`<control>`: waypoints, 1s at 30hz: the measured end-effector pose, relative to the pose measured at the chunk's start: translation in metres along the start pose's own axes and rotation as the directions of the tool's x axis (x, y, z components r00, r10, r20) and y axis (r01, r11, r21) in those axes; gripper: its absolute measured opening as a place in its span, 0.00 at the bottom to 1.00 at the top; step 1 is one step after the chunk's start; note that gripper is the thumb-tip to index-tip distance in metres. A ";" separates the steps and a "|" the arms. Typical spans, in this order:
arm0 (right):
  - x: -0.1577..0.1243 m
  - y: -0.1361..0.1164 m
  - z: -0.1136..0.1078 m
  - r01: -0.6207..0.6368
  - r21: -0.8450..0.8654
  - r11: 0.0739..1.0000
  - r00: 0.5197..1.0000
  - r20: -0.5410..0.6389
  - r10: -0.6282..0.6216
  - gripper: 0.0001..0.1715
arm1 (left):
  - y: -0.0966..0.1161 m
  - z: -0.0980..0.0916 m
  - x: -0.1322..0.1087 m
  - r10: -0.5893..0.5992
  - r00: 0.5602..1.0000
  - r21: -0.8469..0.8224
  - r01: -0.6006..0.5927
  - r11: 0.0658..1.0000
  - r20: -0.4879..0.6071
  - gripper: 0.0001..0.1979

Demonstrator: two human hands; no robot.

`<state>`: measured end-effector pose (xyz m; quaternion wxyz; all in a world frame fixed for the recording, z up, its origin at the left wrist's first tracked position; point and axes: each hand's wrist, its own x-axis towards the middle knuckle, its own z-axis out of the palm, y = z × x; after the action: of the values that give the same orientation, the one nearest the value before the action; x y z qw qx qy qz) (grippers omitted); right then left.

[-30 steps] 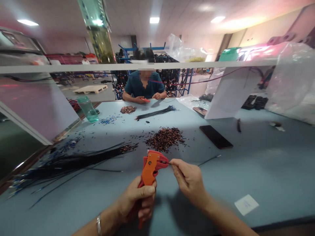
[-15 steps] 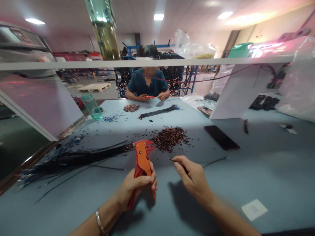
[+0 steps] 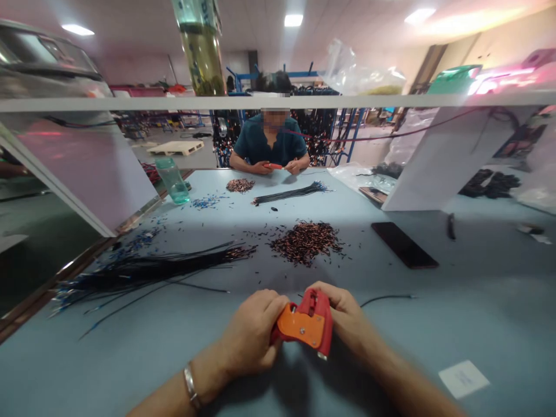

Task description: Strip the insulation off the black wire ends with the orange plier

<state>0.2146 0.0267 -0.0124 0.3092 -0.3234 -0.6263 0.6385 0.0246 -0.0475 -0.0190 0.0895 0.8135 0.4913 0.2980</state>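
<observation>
My left hand [image 3: 260, 327] is closed around the grips of a red and orange wire stripper [image 3: 302, 329]. The tool lies turned on its side, its jaw end toward the right. Against that end is my right hand [image 3: 343, 307], fingers pinched on a thin black wire [image 3: 386, 298] whose tail reaches out to the right over the table. The wire's near end is hidden by the fingers and the tool. Beyond the hands lies a heap of short black and copper-coloured wire scraps [image 3: 306, 242]. To the left rests a bundle of black wires [image 3: 160, 267] with blue ends.
A dark phone [image 3: 403, 244] and a white paper slip [image 3: 464, 379] lie on the right. Blue bits [image 3: 143, 238] are scattered at left near a green bottle [image 3: 174, 182]. A shelf [image 3: 152, 103] spans overhead. Across the table, a co-worker [image 3: 271, 142] holds a red tool.
My left hand has tipped the wire stripper from upright onto its side, toward the right. My right hand, with the wire, has come up against its jaw end. The view has shifted slightly.
</observation>
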 end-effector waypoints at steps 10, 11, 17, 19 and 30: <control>-0.004 0.003 0.008 -0.025 0.127 0.992 0.997 0.079 0.015 0.16 | -0.003 0.001 0.001 0.005 1.000 0.167 -0.006 0.986 0.010 0.19; -0.004 0.003 0.008 -0.029 0.123 0.992 0.997 0.080 0.020 0.16 | -0.003 0.001 0.000 0.006 1.000 0.170 -0.007 0.985 0.011 0.19; -0.003 0.004 0.009 -0.048 0.107 0.993 0.995 0.089 0.038 0.16 | -0.004 0.003 -0.001 0.024 1.000 0.177 -0.021 0.984 -0.010 0.19; -0.003 0.004 0.009 -0.053 0.104 0.993 0.994 0.103 0.042 0.15 | -0.003 0.003 -0.002 0.029 0.999 0.180 -0.025 0.983 -0.018 0.19; -0.003 0.006 0.011 -0.025 0.096 0.995 0.995 0.099 0.016 0.12 | -0.001 0.003 -0.001 0.030 0.999 0.211 -0.021 0.977 -0.041 0.16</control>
<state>0.2075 0.0177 -0.0182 0.2868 -0.2825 -0.6057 0.6863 0.0253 -0.0472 -0.0227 -0.0116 0.8179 0.5116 0.2630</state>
